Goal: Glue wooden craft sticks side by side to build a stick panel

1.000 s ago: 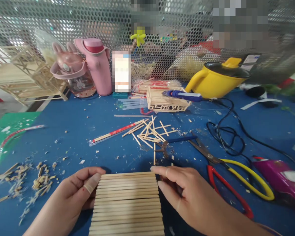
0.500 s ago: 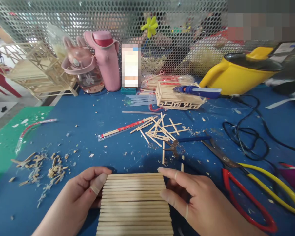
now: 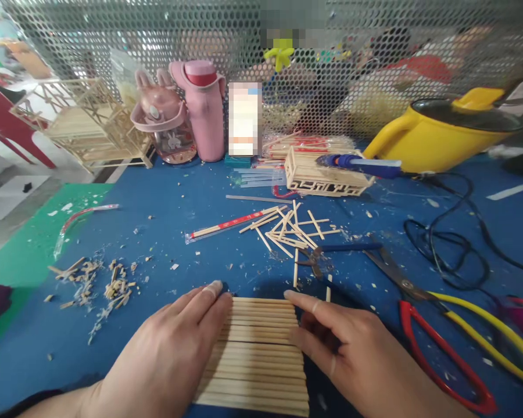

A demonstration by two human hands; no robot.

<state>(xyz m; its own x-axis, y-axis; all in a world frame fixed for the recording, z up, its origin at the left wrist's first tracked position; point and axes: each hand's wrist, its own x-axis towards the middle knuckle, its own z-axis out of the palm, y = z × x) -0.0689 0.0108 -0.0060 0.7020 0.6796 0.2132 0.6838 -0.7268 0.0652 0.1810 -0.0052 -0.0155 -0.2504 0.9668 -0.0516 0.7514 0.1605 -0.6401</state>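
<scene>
A panel of pale wooden sticks (image 3: pixel 261 360) laid side by side is in front of me at the bottom of the view. My left hand (image 3: pixel 178 337) lies flat over its left part, fingers stretched out and together, hiding that edge. At the right edge, my right hand (image 3: pixel 344 337) grips the panel, index fingertip at the far corner and thumb on the side; its other fingers are curled and partly hidden. Beyond the panel are a heap of short cut sticks (image 3: pixel 287 229) and blue-handled pliers (image 3: pixel 316 258).
Large scissors (image 3: pixel 412 289) with red and yellow handles lie at right, near a black cable (image 3: pixel 440 244). Wood scraps (image 3: pixel 117 285) are scattered left. Behind stand a small stick-built box (image 3: pixel 326 177) with a blue glue gun (image 3: pixel 361 164), a yellow pot (image 3: pixel 440 133) and a pink bottle (image 3: pixel 204 116).
My left hand has moved from gripping the panel's left edge to lying flat over its top. The right hand stays at the right edge. The view has shifted slightly left.
</scene>
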